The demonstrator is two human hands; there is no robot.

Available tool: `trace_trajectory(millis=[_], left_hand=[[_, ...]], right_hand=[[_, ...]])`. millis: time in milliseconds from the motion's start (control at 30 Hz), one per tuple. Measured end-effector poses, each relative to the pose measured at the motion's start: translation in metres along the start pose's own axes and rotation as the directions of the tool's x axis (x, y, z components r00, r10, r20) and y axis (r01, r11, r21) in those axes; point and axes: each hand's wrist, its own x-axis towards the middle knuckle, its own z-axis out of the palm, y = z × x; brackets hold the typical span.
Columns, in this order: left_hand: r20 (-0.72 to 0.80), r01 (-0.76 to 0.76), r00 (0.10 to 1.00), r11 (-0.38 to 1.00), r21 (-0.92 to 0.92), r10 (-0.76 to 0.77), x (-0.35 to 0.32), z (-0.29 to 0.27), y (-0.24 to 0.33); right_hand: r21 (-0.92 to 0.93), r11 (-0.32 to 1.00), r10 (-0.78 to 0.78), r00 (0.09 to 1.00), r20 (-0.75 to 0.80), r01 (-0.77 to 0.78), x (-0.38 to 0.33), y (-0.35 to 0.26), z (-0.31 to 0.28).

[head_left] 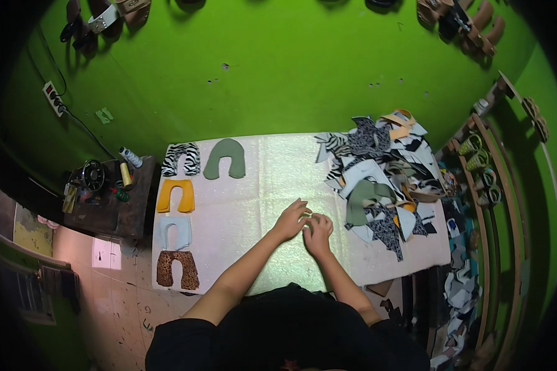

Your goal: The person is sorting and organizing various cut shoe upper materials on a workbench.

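My left hand (291,221) and my right hand (319,231) are close together above the middle of the pale table covering (278,179). The left hand's fingers are stretched out, and those of the right are loosely bent and apart. I see nothing held in either hand. Arch-shaped cut pieces lie along the table's left side: zebra-striped (193,162), yellow (178,183), light blue (174,221) and leopard-print (177,257). Beside the zebra-striped one is a green arch-shaped piece (224,149). To the right of my hands spreads a heap of mixed material scraps (387,235).
On the left, a dark sewing machine stand (124,210) carries a handwheel (93,175) and thread spools (126,174). A wooden rack (507,247) with green sandals (476,161) stands on the right. Shoes (439,12) hang on the green wall, where a power strip (52,99) is fixed.
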Motion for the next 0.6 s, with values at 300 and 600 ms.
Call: trace_trajectory(millis=[300,600], left_hand=[[0.054,0.155,0.988,0.951,-0.268,-0.146,0.04,0.074,0.053],[0.054,0.363,0.9,0.678,-0.639,-0.432,0.093,0.139,0.049]], right_hand=[[-0.094,0.978,0.169,0.974,-0.154,-0.185,0.001,0.064,-0.091],[-0.079,0.977,0.193,0.979,-0.067,-0.198,-0.004,0.111,-0.122]])
